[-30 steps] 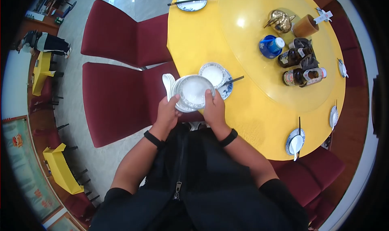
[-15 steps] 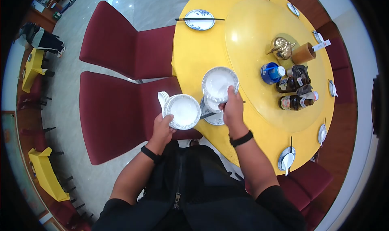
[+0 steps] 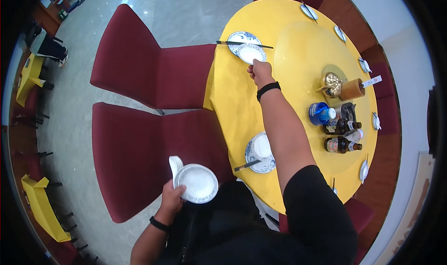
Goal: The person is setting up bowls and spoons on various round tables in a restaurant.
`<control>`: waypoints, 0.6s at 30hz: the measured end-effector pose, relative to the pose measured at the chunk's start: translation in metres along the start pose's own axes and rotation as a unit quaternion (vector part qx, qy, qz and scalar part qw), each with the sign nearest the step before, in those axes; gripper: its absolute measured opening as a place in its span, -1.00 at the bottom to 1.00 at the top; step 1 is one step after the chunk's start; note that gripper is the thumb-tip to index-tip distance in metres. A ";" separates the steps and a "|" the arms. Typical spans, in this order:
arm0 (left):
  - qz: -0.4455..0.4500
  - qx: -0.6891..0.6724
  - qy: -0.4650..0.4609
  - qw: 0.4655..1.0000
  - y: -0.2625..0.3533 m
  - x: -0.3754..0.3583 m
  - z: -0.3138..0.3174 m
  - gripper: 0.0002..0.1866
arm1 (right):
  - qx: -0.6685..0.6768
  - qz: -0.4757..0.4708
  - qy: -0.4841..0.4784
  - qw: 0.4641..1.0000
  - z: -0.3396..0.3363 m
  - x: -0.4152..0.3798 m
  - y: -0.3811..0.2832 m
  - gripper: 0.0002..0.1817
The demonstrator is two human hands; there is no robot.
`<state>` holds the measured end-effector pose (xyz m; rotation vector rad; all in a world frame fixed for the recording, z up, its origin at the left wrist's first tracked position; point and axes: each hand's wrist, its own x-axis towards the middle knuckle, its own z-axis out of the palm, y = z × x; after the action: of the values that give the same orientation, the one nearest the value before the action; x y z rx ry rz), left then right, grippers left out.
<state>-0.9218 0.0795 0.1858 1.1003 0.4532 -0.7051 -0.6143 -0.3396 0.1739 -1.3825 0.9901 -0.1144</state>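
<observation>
My left hand grips a stack of white bowls with patterned rims, low over the near chair. White soup spoons stand out beside the stack at the same hand. Stretched far forward, my right hand pinches the rim of a single white bowl. That bowl overlaps the lower right of a blue-patterned plate, across which black chopsticks lie. Nearer to me, another patterned plate carries a white bowl and chopsticks; my right forearm partly covers this setting.
On the round yellow-covered table, a glass turntable bears a golden pot, brown bottles, a blue container and a wooden holder. Red chairs stand at left. A person is far left.
My right hand has moved forward with a bowl, from the near setting to the farther plate. My left hand's stack sits lower in view, and the camera view has shifted.
</observation>
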 end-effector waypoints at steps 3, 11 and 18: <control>0.025 -0.012 0.036 0.999 0.010 -0.015 -0.002 -0.60 | 0.025 -0.023 0.028 0.999 0.018 0.021 0.004 -0.81; 0.017 -0.022 0.046 0.999 0.011 -0.017 -0.009 -0.63 | -0.045 -0.035 0.026 0.998 0.027 0.041 0.004 -0.78; 0.018 -0.018 0.052 0.998 0.012 -0.017 0.000 -0.64 | 0.006 -0.017 0.011 1.000 0.034 0.040 0.008 -0.75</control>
<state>-0.9253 0.0872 0.2042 1.1112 0.5318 -0.6079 -0.5716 -0.3355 0.1424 -1.3901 0.9818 -0.1615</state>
